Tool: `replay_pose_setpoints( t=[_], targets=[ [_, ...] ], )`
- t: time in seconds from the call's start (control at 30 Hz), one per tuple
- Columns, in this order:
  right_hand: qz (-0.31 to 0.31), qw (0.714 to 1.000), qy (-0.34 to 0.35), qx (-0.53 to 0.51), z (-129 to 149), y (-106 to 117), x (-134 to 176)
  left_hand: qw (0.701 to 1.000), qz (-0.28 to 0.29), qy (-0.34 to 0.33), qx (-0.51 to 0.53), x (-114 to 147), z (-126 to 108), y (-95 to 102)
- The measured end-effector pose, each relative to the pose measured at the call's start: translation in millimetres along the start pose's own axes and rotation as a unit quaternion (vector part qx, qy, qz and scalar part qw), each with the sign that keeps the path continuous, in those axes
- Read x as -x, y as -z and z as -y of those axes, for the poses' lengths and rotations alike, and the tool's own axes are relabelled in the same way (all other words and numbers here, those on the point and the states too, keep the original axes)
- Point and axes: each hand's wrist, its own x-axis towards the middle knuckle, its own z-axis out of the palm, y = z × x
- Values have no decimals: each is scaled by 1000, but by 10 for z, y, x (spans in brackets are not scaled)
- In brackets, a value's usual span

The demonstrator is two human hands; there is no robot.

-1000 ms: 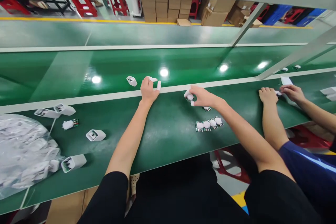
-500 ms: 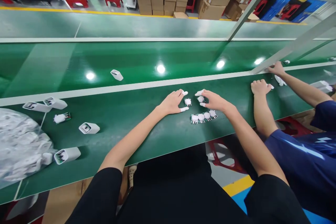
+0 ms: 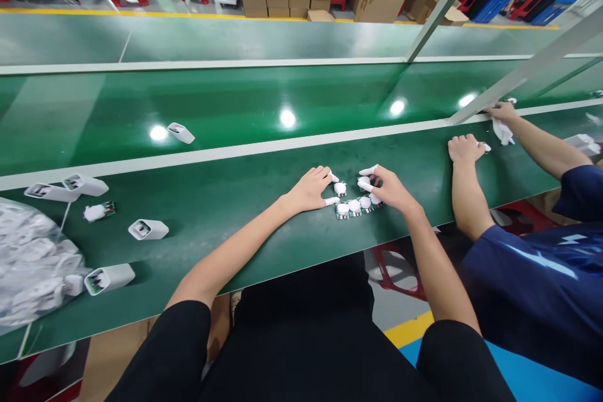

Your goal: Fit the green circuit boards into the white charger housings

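Note:
My left hand, white covers on thumb and index finger, has those fingertips at either side of a small circuit board with a round white part on top. My right hand, its fingertips covered likewise, pinches a similar board, partly hidden by the thumb. Just below both hands lies a row of several such boards, side by side on the green bench. The right hand's fingers overlap the row's right end.
White housings and a loose board lie to the left, beside a clear bag of white parts. Another housing rests on the green belt. At right, a co-worker's hand is on the bench, near a slanted metal post.
Both hands have come nearer the row, each bringing its board closer to it. My fingertips have drawn together around the boards. The housing on the belt has shifted left.

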Motion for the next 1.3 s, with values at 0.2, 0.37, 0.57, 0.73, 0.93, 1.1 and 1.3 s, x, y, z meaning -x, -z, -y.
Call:
replay_pose_setpoints(
  t=[0.2,0.37,0.57,0.73,0.93,1.1,1.3],
  targets=[
    [-58,998,-7,-34,26,-131,443,998,4,-11,63,87,-38,45],
    [53,993,104,36,3,-85,584,996,4,-7,92,94,-229,-172],
    [76,954,244,157,-133,-31,264,997,31,-34,61,5,-394,-400],
    [96,956,230,154,-87,-147,47,997,1,-6,73,50,-222,-332],
    [108,953,238,153,293,-491,-336,996,-38,20,80,337,159,49],
    [115,941,287,139,788,-989,-884,987,-82,99,96,797,554,452],
    [104,937,316,101,1407,-1618,-1345,943,-189,181,207,1395,924,768]
  ],
)
